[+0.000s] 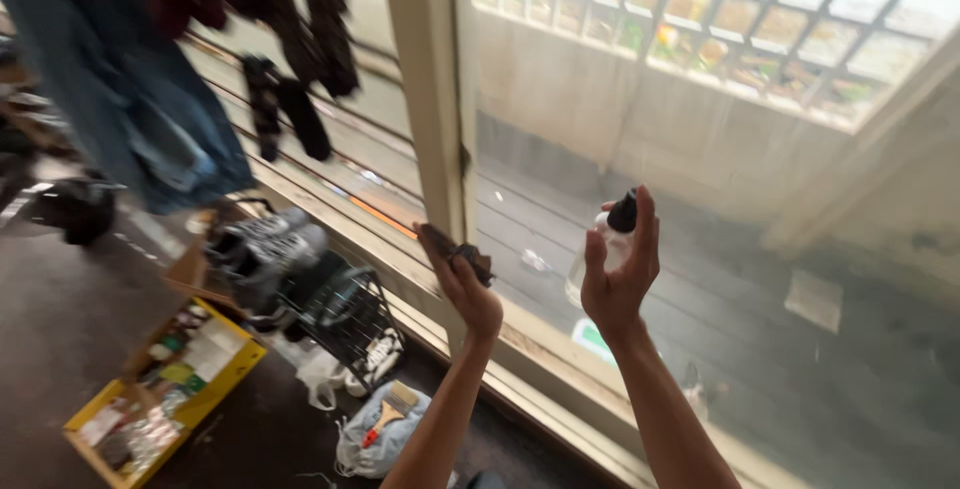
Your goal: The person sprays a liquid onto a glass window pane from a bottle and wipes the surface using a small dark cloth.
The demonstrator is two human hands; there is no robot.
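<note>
dusty window glass (720, 279) fills the right side, framed by a pale upright post (432, 99); beyond it, a grey balcony floor and a gridded railing. hanging at upper left: jeans (130, 109) and dark socks (285, 104). lower left, on dark floor: a yellow box (165, 394) of odds and ends, a black wire rack (345, 319), a pale bag with a brush (385, 419).

right hand (620, 274) raised near the glass, fingers curled around a small clear spray bottle (600, 249), one fingertip resting on its black nozzle cap (622, 214). bottle held roughly upright, long axis running top to bottom with a slight tilt, cap uppermost; nozzle seemingly aimed at the pane, though motion blur hides the opening.

left hand (465, 284) lifted beside the post, fingers pinched on a crumpled dark brown cloth (458, 249), close to the glass, contact unclear.

likely risks: a light fingertip grip letting the smooth bottle slip onto the clutter below; a misjudged nozzle direction sending mist onto the frame or the hanging laundry instead of the pane; a loosely pinched cloth dropping mid-wipe.
</note>
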